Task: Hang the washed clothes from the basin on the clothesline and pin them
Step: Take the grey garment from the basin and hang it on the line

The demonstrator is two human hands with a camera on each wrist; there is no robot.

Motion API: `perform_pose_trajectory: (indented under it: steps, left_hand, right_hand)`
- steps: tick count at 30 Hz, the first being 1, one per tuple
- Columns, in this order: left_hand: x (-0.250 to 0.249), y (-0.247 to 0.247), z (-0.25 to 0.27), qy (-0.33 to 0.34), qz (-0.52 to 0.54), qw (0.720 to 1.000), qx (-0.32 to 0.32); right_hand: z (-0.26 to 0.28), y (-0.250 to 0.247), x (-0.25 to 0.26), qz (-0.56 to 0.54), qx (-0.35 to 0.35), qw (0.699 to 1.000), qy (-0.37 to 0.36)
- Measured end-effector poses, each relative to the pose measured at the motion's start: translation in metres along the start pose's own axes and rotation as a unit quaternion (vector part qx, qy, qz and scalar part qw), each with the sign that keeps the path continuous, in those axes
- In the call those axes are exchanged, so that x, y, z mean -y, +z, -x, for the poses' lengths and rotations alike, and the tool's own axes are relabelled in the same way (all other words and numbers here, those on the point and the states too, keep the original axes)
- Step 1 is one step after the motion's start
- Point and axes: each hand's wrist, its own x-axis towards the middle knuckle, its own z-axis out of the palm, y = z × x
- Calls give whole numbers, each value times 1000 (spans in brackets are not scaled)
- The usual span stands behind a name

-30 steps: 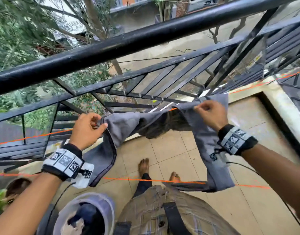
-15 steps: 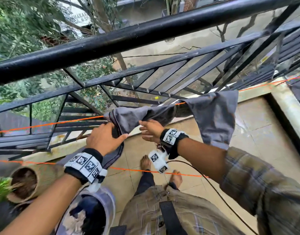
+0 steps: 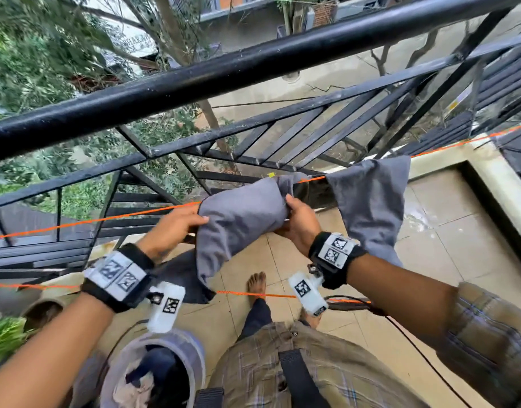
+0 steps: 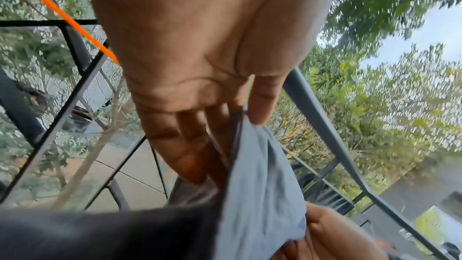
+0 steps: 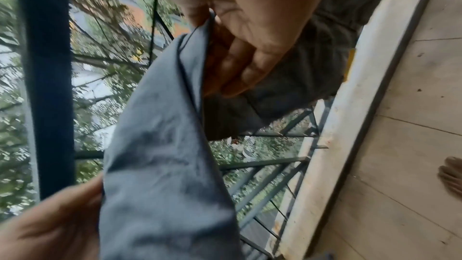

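Garment [image 3: 241,210] draped over clothesline [image 3: 91,220] (unpinned); left hand [image 3: 168,228] and right hand [image 3: 300,222] each pinch its near fold.

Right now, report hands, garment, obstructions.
Left hand and right hand both grip the grey garment. Garment draped over orange clothesline, no pin seen. Nothing in the way.

A black metal railing [image 3: 253,63] closes a balcony with a beige tiled floor [image 3: 447,248]. Beyond it stand green trees [image 3: 32,63] and a concrete yard [image 3: 327,78] in daylight.
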Motion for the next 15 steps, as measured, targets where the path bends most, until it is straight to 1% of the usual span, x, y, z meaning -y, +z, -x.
perform_pose_trajectory:
  steps: [1, 3, 5, 7, 9, 11, 13, 15]
  left_hand:
    - [-8, -1, 7, -7, 47, 999, 21]
    - [-21, -3, 16, -5, 99, 994, 48]
    - [-33, -2, 20, -2, 129, 990, 48]
    - [-49, 3, 21, 4, 127, 991, 39]
    - [-68, 10, 22, 22, 105, 993, 42]
    - [-86, 18, 23, 45, 94, 992, 66]
    - [-100, 21, 25, 63, 116, 988, 85]
    - [-113, 21, 25, 73, 129, 983, 108]
  right_hand:
    - [4, -3, 10, -9, -12, 1000, -18]
    - [9, -7, 33, -25, -12, 999, -41]
    - [14, -9, 57, -16, -8, 999, -38]
    - [22, -11, 82, -5, -8, 1000, -21]
    - [30, -17, 104, -1, 27, 1000, -13]
    - [40, -22, 122, -9, 80, 997, -9]
    - [45, -28, 131, -15, 111, 993, -26]
    - [46, -35, 128, -39, 122, 990, -51]
